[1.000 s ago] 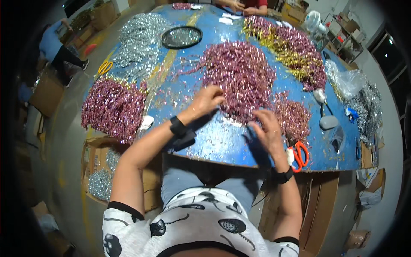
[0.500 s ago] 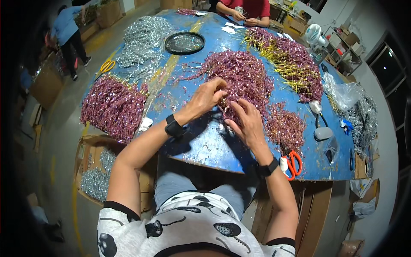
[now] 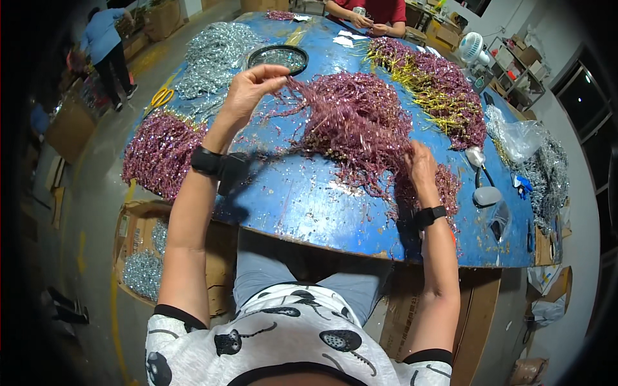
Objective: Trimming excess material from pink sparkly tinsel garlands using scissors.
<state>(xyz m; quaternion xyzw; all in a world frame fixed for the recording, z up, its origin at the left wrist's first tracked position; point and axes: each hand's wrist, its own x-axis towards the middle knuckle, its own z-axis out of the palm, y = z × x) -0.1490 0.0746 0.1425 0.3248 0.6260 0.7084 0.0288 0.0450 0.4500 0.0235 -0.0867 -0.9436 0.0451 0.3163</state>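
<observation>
A large heap of pink tinsel strands (image 3: 360,106) lies in the middle of the blue table. Raised at the heap's left edge, my left hand (image 3: 252,96) pinches the ends of some strands. My right hand (image 3: 421,168) is closed around tinsel at the heap's lower right, its fingertips partly hidden. Between the two hands a bundle of tinsel strands (image 3: 344,122) stretches across the heap, blurred by motion. A smaller pink pile (image 3: 445,183) sits beside my right hand. Orange-handled scissors are almost wholly covered by my right forearm.
Further pink bundles (image 3: 168,151) and silver tinsel (image 3: 215,58) lie left, near yellow scissors (image 3: 162,97) and a black round tray (image 3: 297,59). Yellow-tied pink bundles (image 3: 444,96) lie right. A co-worker in red (image 3: 380,9) sits opposite. An open carton (image 3: 132,241) stands below left.
My hands have moved apart, the left up and leftward, the right to the right. Tinsel is now drawn out between them. The orange scissors have become mostly hidden.
</observation>
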